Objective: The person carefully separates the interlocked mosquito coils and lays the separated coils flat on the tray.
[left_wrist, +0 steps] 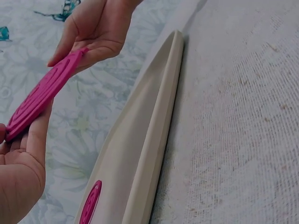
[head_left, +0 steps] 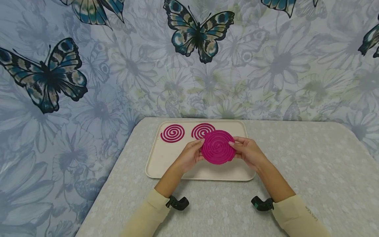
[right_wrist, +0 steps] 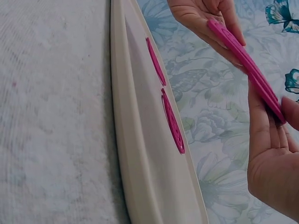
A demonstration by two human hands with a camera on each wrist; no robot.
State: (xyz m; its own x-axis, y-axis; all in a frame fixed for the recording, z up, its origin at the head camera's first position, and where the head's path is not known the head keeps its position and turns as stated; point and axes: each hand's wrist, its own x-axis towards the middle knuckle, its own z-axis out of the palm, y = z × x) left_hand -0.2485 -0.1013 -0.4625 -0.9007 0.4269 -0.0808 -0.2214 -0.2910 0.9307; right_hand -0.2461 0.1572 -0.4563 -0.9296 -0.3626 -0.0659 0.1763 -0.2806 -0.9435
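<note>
Between my two hands is a magenta mosquito coil disc (head_left: 218,147), its spirals wound close together, tilted with its face toward the head camera. My left hand (head_left: 192,153) pinches its left edge, thumb on the near face and fingers behind. At the opposite edge my right hand (head_left: 248,152) holds it the same way. In the right wrist view the disc (right_wrist: 252,72) appears nearly edge-on above the tray. Behind it lie two looser single coils, one at the tray's far left (head_left: 172,133) and another (head_left: 202,130) partly hidden by the held disc.
A cream rectangular tray (head_left: 168,164) with a raised rim sits on the pale patterned tablecloth (head_left: 219,207). Beyond the table's far edge hangs a floral cloth with butterflies (head_left: 201,33). Black camera mounts (head_left: 179,203) are strapped at both wrists.
</note>
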